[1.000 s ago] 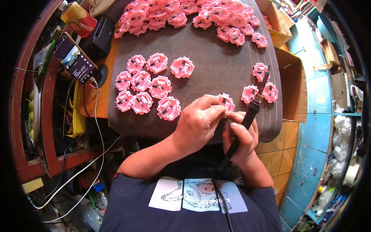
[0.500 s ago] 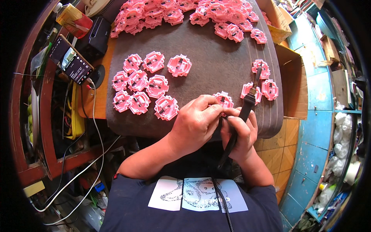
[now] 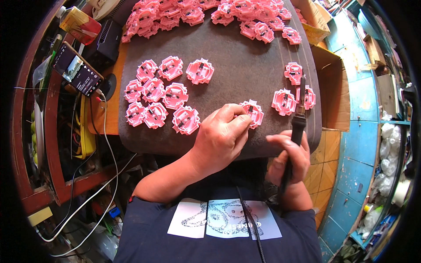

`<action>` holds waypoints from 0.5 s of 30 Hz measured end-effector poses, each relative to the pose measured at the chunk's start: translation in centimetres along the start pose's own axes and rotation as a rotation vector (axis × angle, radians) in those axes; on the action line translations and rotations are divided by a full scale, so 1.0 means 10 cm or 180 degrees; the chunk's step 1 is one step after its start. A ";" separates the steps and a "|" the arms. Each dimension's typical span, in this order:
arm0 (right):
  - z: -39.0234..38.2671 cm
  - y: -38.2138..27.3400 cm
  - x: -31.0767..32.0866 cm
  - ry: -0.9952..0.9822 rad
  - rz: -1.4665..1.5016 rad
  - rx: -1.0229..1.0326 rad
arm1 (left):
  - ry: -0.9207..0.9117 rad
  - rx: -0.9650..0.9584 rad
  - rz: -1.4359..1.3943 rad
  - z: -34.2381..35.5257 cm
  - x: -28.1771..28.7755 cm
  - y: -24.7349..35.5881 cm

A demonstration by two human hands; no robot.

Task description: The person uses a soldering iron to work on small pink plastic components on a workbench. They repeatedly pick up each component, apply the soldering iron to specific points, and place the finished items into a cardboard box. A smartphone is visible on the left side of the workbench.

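Pink plastic pieces with notched rims and small dark inner parts lie on a dark board (image 3: 232,57). My left hand (image 3: 221,136) is pinched at the lower-left side of one central pink piece (image 3: 255,114); whatever is between its fingertips is hidden. My right hand (image 3: 293,158) grips a black pen-like soldering iron (image 3: 299,122), its metal shaft pointing away from me across the three right-hand pieces (image 3: 283,101). A group of several pieces (image 3: 153,90) lies to the left.
Pink pieces (image 3: 166,13) are heaped along the board's far side. At left are a propped phone (image 3: 76,70) with white cables, a bottle (image 3: 79,24) and a black box (image 3: 103,46). Cardboard boxes (image 3: 333,92) stand right of the board, beside blue tiled ledges (image 3: 357,144).
My right hand has pulled away to the right with the iron, separating from my left hand. My left fingers have moved slightly up onto the central piece. The view has shifted slightly.
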State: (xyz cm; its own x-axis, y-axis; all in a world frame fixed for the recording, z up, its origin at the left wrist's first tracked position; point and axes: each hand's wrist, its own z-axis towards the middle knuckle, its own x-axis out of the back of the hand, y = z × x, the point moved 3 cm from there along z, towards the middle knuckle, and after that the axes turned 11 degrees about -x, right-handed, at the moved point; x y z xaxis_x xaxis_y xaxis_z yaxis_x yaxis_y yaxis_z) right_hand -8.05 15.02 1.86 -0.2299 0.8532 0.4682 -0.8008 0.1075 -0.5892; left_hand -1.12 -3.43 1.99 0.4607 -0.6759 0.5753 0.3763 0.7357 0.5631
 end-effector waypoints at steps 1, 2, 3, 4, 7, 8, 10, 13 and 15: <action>0.00 -0.03 0.07 -0.0082 -0.0066 -0.0061 | 0.0009 0.0000 0.0021 0.00 0.00 0.00; -0.04 -0.03 0.11 0.0085 -0.0151 0.0040 | 0.0012 -0.0017 0.0030 0.01 0.00 0.00; -0.06 -0.05 0.14 0.0211 -0.0029 -0.0005 | 0.0014 -0.0035 0.0020 0.01 -0.01 0.00; -0.06 -0.08 0.18 0.0227 -0.0059 -0.0023 | 0.0016 -0.0051 0.0011 0.01 -0.02 0.00; -0.06 -0.18 0.31 0.0021 0.0055 -0.0237 | -0.0001 -0.0036 0.0007 0.01 -0.01 0.00; -0.06 -0.21 0.35 -0.0071 0.0071 -0.0174 | -0.0017 -0.0031 -0.0002 0.01 -0.01 0.00; -0.07 -0.26 0.38 -0.0158 -0.0006 -0.0172 | -0.0042 -0.0042 -0.0004 0.02 0.00 0.01; -0.08 -0.30 0.37 -0.0262 -0.0050 -0.0157 | -0.0041 -0.0025 0.0015 0.01 0.00 0.01; -0.10 -0.31 0.36 -0.0314 -0.0093 -0.0136 | -0.0041 -0.0029 0.0015 0.01 -0.01 0.01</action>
State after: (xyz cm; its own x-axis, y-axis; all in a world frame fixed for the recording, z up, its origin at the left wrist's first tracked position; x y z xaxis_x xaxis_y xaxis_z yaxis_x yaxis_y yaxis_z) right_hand -5.86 18.22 4.71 -0.2618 0.7953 0.5468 -0.7841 0.1551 -0.6009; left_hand -1.22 -3.29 2.11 0.4522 -0.6728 0.5855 0.3815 0.7393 0.5549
